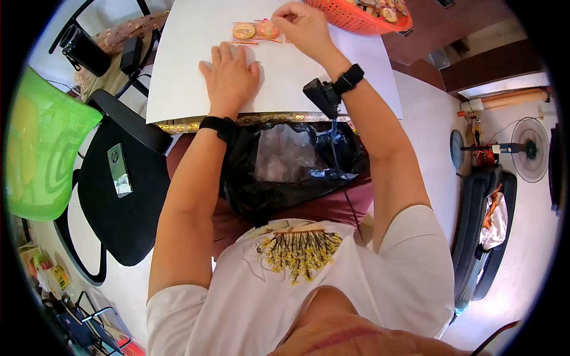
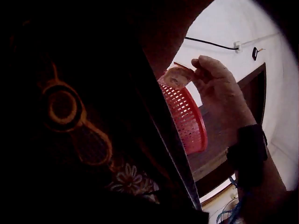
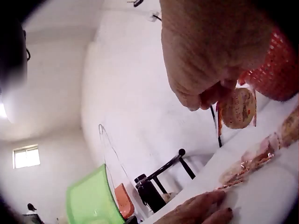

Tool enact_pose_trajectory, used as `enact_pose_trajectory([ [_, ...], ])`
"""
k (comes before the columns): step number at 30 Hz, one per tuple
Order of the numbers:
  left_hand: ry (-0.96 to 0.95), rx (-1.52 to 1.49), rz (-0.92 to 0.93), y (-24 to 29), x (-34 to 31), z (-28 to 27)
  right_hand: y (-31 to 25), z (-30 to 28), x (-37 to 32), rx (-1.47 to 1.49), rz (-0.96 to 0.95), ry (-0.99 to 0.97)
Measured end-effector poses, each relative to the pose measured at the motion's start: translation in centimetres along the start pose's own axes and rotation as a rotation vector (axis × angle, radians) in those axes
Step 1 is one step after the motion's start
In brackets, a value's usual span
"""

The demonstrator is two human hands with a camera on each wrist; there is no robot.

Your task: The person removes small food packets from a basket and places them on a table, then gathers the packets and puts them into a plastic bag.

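Note:
My right hand (image 1: 303, 26) pinches a wrapped round biscuit (image 3: 238, 108) by the edge of its clear, red-marked wrapper, and the packet hangs upright from the fingertips over the white tabletop (image 1: 184, 65). Below it on the table lies another wrapped biscuit (image 1: 244, 31), pale golden and round. In the right wrist view its glossy wrapper (image 3: 250, 163) lies just beyond my left fingers. My left hand (image 1: 231, 77) rests palm down on the table with its fingers spread, close to the near side of the packets. It holds nothing.
A red perforated basket (image 1: 350, 21) of wrapped biscuits stands at the table's far right. A black plastic bag (image 1: 255, 196) with a clear bag (image 1: 285, 154) lies on my lap. On the left, a phone (image 1: 120, 170) sits on a black chair (image 1: 124, 225).

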State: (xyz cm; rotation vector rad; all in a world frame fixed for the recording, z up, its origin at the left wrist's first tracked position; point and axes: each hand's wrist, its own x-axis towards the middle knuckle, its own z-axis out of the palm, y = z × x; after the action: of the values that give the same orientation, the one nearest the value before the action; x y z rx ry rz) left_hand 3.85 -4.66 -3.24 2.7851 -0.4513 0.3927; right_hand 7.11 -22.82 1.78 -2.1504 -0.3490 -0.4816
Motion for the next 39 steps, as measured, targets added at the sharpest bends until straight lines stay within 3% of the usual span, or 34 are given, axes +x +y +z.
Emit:
enact_pose_trajectory([
  [1,-0.007,0.006,0.004,0.0,0.0,-0.1,0.6,0.4,-0.3,0.021,0.068,-0.07],
  [4,-0.013,0.009,0.025,0.1,0.1,-0.3,1.6,0.7,-1.7,-0.243,-0.265,-0.105],
  [8,0.055,0.05,0.037,-0.3,0.1,0.7,1.1,-1.7,-2.3,-0.253,-0.165,-0.143],
  [11,0.002,0.024,0.017,0.1,0.1,0.1,-0.1,-5.8,-1.5,-0.229,-0.147,-0.032],
  [12,0.02,0.02,0.016,0.1,0.1,0.3,1.5,-7.2,-0.6,-0.264,-0.239,0.076],
  [14,0.048,0.019,0.019,0.0,0.1,0.8,2.7,-10.6,1.0,-0.386,-0.19,0.22],
  [16,0.067,0.028,0.019,-0.2,0.1,1.3,5.5,-13.4,2.7,-0.607,0.001,0.303],
  [19,0.059,0.029,0.016,-0.1,0.2,1.2,9.4,-15.4,4.8,-0.722,0.119,0.214],
  [20,0.028,0.052,0.007,0.0,0.2,0.9,10.8,-15.8,5.9,-0.792,0.276,0.049],
  [26,-0.052,0.09,-0.012,0.4,0.2,0.0,15.6,-14.1,8.8,-0.888,0.344,0.046],
  [29,-0.05,0.073,-0.006,0.3,0.2,0.0,13.0,-13.7,7.5,-0.871,0.339,0.118],
  [32,-0.032,0.059,-0.003,0.2,0.1,0.1,16.5,-14.2,8.3,-0.909,0.236,0.128],
  [34,-0.005,0.056,0.001,0.1,0.1,0.4,14.5,-15.1,7.9,-0.934,0.182,-0.064],
  [36,-0.025,0.064,0.001,0.2,0.2,0.3,13.6,-15.2,7.8,-0.864,0.178,-0.1],
  [39,0.008,0.027,0.004,0.0,0.2,0.4,14.4,-14.3,7.3,-0.651,0.175,0.089],
])
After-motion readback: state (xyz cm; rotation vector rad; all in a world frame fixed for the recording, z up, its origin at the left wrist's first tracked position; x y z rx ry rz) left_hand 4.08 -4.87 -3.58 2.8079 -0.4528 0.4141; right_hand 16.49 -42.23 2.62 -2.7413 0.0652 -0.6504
